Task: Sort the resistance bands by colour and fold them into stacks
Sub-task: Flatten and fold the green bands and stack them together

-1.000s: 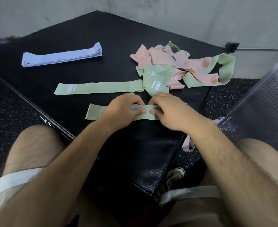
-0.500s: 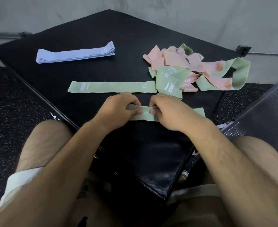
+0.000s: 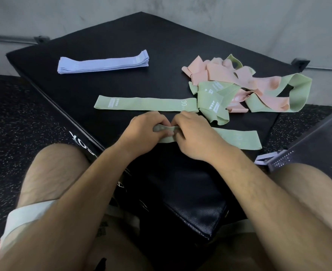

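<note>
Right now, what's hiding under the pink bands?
Green loops pass beneath the pink bands, all lying on the black mat. Anything deeper in the tangle is covered.

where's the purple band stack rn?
Head view: the purple band stack lies at the far left of the black mat, alone, beyond the flat green band and well left of the pink-and-green pile.

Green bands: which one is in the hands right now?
The nearest green band, along the mat's front edge; left hand and right hand both pinch it. The flat green band marked 30 lies behind, untouched.
</note>
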